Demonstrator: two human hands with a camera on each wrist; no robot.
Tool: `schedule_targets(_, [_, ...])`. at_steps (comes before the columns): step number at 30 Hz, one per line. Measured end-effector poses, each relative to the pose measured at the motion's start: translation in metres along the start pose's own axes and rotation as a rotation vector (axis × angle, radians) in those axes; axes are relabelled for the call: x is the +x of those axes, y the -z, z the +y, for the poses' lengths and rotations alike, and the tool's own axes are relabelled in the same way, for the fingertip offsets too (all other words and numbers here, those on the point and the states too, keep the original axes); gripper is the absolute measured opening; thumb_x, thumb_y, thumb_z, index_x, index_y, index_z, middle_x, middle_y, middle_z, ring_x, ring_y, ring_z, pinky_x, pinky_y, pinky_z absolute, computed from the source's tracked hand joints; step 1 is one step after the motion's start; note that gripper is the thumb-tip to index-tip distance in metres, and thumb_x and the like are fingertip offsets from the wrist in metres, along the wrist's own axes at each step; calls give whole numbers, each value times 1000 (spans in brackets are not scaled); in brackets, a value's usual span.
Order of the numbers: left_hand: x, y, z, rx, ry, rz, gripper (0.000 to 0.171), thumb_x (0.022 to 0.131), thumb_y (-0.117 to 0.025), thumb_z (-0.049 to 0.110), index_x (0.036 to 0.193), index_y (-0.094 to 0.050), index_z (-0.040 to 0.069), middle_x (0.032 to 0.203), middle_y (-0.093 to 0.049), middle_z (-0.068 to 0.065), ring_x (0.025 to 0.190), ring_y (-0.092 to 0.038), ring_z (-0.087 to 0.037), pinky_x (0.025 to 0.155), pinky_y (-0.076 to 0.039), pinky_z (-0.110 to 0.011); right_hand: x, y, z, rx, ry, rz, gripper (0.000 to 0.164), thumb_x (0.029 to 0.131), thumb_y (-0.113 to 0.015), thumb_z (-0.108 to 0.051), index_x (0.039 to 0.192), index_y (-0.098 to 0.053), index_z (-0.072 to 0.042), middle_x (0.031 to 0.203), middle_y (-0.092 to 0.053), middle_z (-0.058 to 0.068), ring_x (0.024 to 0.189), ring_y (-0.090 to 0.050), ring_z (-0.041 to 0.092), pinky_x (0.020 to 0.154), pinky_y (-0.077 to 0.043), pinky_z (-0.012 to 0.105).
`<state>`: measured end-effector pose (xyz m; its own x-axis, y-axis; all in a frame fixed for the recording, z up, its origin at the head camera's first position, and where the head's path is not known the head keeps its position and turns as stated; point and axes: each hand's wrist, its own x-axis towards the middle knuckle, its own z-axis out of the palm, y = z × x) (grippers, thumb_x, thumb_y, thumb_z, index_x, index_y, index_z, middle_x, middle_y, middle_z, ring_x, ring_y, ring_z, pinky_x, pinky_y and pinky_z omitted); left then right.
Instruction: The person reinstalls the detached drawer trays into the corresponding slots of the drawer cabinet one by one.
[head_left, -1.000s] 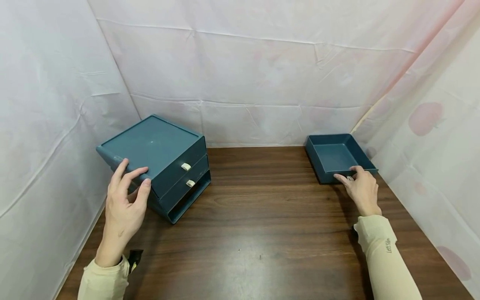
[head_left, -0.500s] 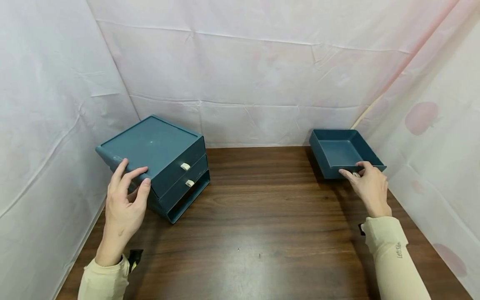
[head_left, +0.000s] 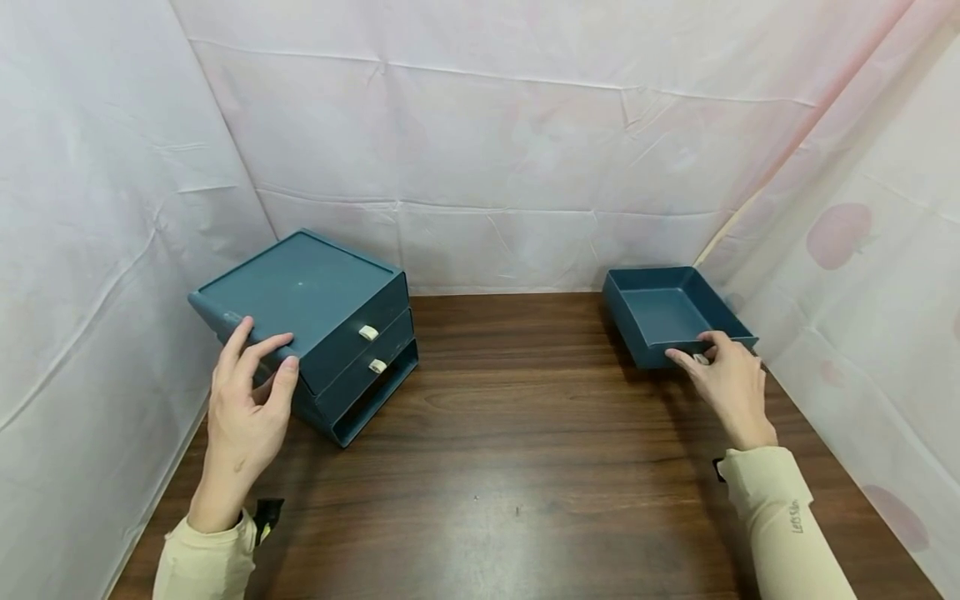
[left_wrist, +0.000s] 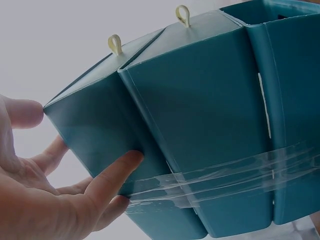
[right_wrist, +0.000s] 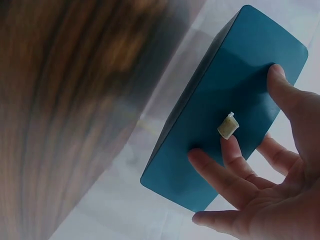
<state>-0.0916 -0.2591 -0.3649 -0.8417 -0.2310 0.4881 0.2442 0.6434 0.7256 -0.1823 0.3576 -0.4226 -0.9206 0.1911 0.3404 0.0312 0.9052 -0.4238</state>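
Observation:
A blue-green drawer cabinet (head_left: 300, 292) stands at the left, two drawers closed with pale loop pulls and its lowest slot (head_left: 378, 396) vacant. My left hand (head_left: 251, 408) rests spread at its near corner; in the left wrist view the thumb meets the corner and fingertips lie against the side (left_wrist: 100, 130). At the right, my right hand (head_left: 723, 383) holds a loose blue-green drawer (head_left: 663, 310) by its front wall, with its open side up. In the right wrist view, thumb and fingers (right_wrist: 220, 175) lie on the drawer front around a small pale pull (right_wrist: 228, 126).
Both hands are over a dark wood table (head_left: 480, 450). White cloth (head_left: 510, 150) hangs behind and on both sides, close to the cabinet and the loose drawer. Clear tape (left_wrist: 210, 185) runs across the cabinet's side.
The right hand moves the drawer a little right and away, then back left and nearer. The left hand and cabinet stay in place.

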Motion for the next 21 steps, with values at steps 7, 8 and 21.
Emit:
schedule_targets(7, [0, -1, -1, -9, -3, 0, 35, 106, -67, 22, 140, -70, 16, 175, -31, 2, 161, -27, -32, 89, -37, 6, -15, -15, -18, 24, 69, -62, 70, 94, -78, -54, 136, -64, 1, 109, -69, 31, 100, -65, 47, 99, -41, 77])
schedule_targets(8, [0, -1, -1, -10, -2, -2, 35, 106, -67, 22, 140, -70, 16, 175, -31, 2, 161, -27, -32, 89, -37, 6, -16, -17, -21, 33, 77, -70, 69, 94, -79, -53, 135, -64, 1, 108, -69, 30, 101, -65, 47, 105, -36, 80])
schedule_targets(21, [1, -3, -3, -15, 4, -4, 35, 106, -67, 22, 140, -70, 16, 174, -32, 2, 161, -27, -32, 90, -38, 6, -40, -30, -57, 74, 186, -78, 55, 90, -86, -44, 122, -69, -2, 97, -72, 20, 97, -67, 43, 113, -27, 85])
